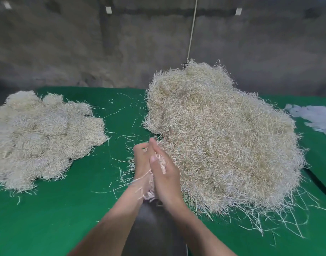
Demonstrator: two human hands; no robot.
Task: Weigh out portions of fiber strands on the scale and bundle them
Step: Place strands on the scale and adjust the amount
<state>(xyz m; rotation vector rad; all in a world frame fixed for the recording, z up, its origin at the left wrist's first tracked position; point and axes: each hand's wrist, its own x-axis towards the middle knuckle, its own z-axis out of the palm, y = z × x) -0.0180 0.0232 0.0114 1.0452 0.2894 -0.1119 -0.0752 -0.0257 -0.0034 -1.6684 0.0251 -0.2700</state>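
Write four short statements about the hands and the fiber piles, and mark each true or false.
1. The left hand and right hand hold a portion of strands between them. True.
2. The bigger pile lies on the person's left. False: it is on the right; the smaller pile is left.
3. The table cover is green. True.
4. No stray fibers lie on the cover. False: loose strands are scattered on it.

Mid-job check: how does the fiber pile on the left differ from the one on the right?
The left pile is low and spread flat; the right pile stands far taller and bulkier. The left pile looks paler, in rounded clumps; the right pile is more straw-yellow, loose and tangled. Both are thin fiber strands on the green table cover.
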